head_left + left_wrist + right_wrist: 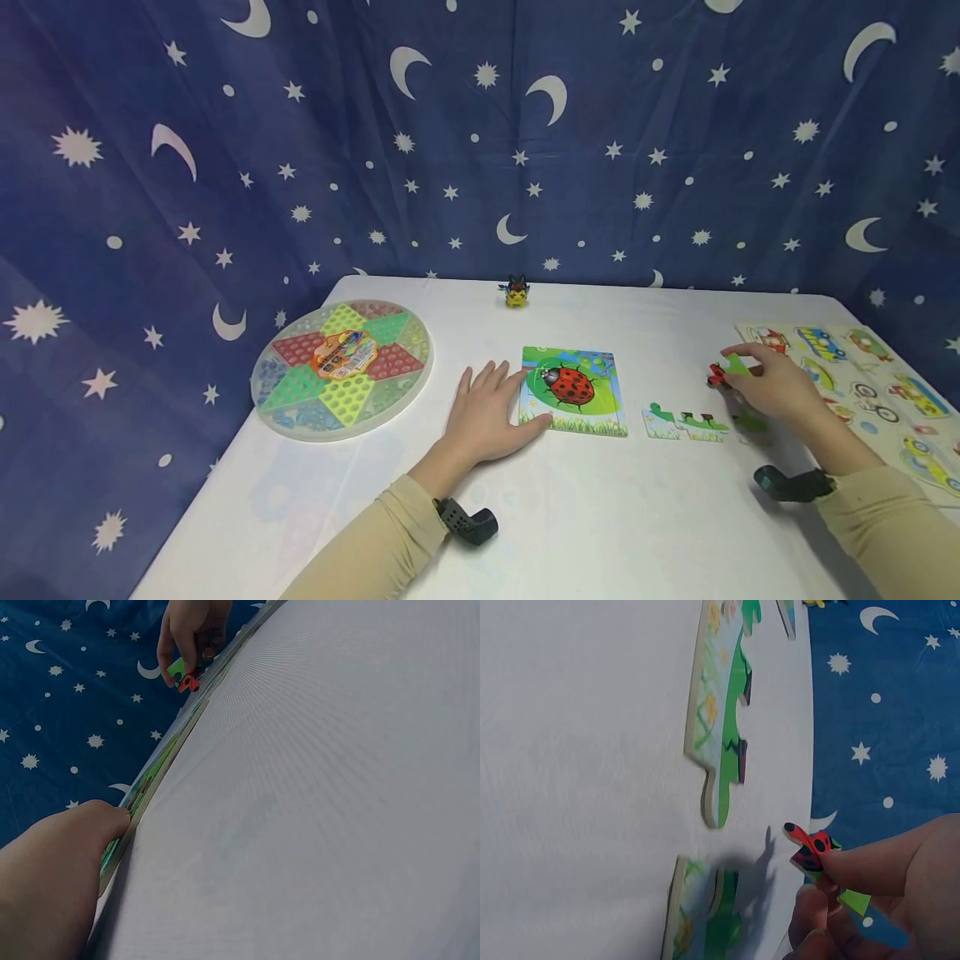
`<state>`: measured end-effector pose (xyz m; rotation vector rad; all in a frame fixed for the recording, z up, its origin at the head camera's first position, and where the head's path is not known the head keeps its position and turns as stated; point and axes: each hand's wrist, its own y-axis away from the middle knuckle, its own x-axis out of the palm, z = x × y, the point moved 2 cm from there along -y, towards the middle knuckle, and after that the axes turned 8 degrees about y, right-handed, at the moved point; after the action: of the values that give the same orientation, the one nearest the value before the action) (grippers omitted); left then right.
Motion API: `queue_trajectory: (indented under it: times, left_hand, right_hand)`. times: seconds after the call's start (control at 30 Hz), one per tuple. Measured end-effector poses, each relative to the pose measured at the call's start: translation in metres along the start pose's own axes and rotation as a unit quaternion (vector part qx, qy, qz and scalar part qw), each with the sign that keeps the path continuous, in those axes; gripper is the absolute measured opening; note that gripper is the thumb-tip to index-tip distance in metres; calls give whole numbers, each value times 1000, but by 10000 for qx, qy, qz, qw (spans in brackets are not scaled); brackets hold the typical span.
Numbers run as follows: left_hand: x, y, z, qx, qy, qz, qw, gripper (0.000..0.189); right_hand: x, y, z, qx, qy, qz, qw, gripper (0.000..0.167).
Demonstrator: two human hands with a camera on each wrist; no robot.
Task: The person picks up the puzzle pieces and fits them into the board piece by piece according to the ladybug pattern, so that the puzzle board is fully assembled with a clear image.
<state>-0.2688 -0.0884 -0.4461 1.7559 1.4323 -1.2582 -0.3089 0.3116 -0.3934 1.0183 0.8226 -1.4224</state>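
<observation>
Ladybug jigsaw on a counter, seen from the head and from both wrists. The held jigsaw piece, red with black spots and a green part, is raised above the counter near its right side. The right hand pinches it between thumb and fingers, the red part projecting beyond the fingertips. Below this hand, partly in its shadow, lies a loose grass-edged piece with a rounded green knob. Just to the left of it, and apart from it, a joined strip of pieces lies flat, showing pale grass, flowers and green ground; dark leg parts mark its upper edge. Farther left rests the square ladybug picture board, also flat, with a whole red ladybug on a green ground. The left hand lies beside its left edge, palm down, fingers extended and holding nothing; the thumb reaches the board's lower left part. A black wrist device is worn at the left cuff, and a similar one at the right. Toward the margins: a round Chinese checkers set at left, a small yellow-and-dark toy figure at the back, and a pale vehicle puzzle board at right. Behind hangs a blue curtain patterned with white moons and stars.
</observation>
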Motion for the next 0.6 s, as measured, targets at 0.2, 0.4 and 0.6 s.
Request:
queue_trajectory:
  times: [0.2,0.4,0.6]
  left_hand:
    - [1,0,1,-7,0,-22,10000,86]
    - [1,0,1,-13,13,-38,10000,85]
    - [0,1,1,3,19,3,10000,86]
  right_hand:
    - [2,1,6,140,-179,210,9995,56]
    - [4,2,12,96,-209,305,9993,56]
    - [10,2,19,-51,-440,436,9981,55]
